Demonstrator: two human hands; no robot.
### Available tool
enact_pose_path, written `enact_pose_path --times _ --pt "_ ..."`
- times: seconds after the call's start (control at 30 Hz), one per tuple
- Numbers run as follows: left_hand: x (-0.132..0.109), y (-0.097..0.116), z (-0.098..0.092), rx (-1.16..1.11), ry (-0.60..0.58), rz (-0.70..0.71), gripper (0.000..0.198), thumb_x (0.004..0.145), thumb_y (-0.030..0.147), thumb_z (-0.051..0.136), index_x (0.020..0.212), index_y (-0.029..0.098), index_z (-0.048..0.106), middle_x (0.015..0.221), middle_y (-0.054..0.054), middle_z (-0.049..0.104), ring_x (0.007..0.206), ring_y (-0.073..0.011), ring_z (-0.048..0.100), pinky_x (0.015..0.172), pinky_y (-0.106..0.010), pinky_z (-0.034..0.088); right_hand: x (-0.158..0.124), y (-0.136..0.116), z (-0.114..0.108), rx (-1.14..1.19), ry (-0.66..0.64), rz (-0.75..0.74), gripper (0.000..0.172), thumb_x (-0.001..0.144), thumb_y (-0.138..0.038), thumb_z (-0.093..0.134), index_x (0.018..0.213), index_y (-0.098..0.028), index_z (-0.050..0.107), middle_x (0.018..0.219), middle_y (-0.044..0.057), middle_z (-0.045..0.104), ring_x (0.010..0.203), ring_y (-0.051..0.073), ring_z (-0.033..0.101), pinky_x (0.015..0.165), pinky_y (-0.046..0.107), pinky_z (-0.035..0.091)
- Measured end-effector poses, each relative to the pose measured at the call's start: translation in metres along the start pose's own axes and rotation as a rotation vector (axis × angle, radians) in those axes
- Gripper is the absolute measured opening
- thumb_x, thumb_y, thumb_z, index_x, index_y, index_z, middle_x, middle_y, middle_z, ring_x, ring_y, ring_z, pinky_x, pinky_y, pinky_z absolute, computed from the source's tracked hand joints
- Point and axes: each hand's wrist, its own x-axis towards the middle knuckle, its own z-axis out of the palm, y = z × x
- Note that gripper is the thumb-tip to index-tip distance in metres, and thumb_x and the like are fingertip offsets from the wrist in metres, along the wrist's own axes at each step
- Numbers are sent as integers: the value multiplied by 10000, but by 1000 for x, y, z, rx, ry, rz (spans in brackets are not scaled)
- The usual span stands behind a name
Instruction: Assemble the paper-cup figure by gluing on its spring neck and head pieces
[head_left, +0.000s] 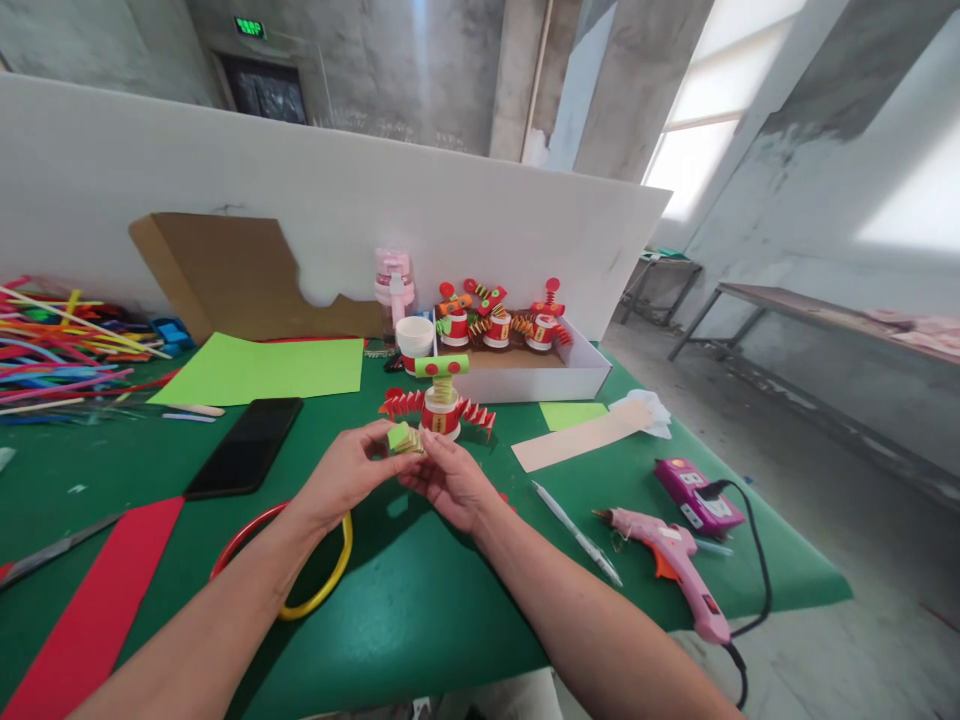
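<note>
Between my two hands is a small accordion-folded green paper strip [406, 438]. My left hand [358, 462] pinches its left side, and the fingers of my right hand [451, 478] close on its right end. Just behind them stands a paper-cup figure [441, 412] with a red cup body, folded red paper arms and a folded paper neck. A green paper roll [442, 367] with red dots tops that neck. Under my left forearm lies a red and yellow ring [319, 590], partly covered.
At the back, a white box [540, 384] holds several similar figures beside a white cup [415, 337] and a pink bottle [394, 285]. A pink glue gun [675, 550], purple power strip [697, 495] and pen [576, 533] lie right; a phone [244, 447], red paper [105, 600] and scissors [60, 550] left.
</note>
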Motion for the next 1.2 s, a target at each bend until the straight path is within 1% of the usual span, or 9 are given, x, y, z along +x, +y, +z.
enact_pose_path --times 0.13,0.27,0.47,0.73,0.8,0.93,1.0,1.07,1.2 --pt "2 -1 1 -399 36 -138 270 575 255 893 807 170 785 835 -49 771 772 -172 674 713 -261 543 0 -4 -2 -67 57 -29 392 902 -558 619 891 -166 633 616 1 693 521 119 638 599 251 527" --pt "4 1 0 -723 55 -312 205 558 153 900 700 139 752 676 -35 722 628 -126 636 576 -212 525 1 -9 -5 -162 124 -124 416 838 -574 666 879 -160 642 640 10 703 496 99 601 551 220 474" --pt "1 9 5 -841 88 -452 106 734 18 751 693 111 724 644 -45 706 588 -114 641 571 -201 555 -14 -18 4 -329 187 -257 455 737 -606 737 804 -164 653 601 -1 665 507 94 562 558 225 452" --pt "-2 12 2 -696 141 -465 233 811 -27 616 727 150 741 748 -48 751 644 -119 680 595 -184 587 -142 -29 -6 -627 330 -437 386 820 -561 689 752 -182 679 662 30 700 593 136 615 616 276 511" --pt "-2 9 0 -617 90 -449 218 823 15 635 745 180 753 777 -25 764 651 -113 679 608 -172 593 -172 -35 -22 -687 472 -480 381 825 -558 683 755 -183 691 670 40 702 593 143 613 610 283 513" --pt "-2 -1 -3 -479 -8 -410 146 815 127 717 735 240 764 754 20 773 658 -133 687 638 -213 626 -218 -61 -65 -788 908 -650 385 839 -565 623 828 -187 698 797 73 729 627 155 603 609 292 495" --pt "-2 -4 -4 -460 -43 -398 124 794 145 744 738 252 769 741 23 777 663 -145 692 635 -232 636 -234 -74 -85 -899 1083 -590 401 819 -586 575 806 -195 663 725 51 699 566 153 563 570 291 458" --pt "-3 -3 -3 -470 -46 -402 125 774 133 756 742 254 771 725 24 776 652 -144 688 620 -226 635 -245 -83 -99 -1109 1162 -477 369 780 -572 572 731 -209 617 642 23 653 557 159 550 573 287 429" --pt "-7 11 4 -545 26 -434 190 780 50 716 689 214 745 673 18 760 595 -116 672 580 -180 610 -250 -84 -111 -1494 1131 -186 250 728 -456 610 661 -228 536 598 -7 590 576 160 534 549 265 348"
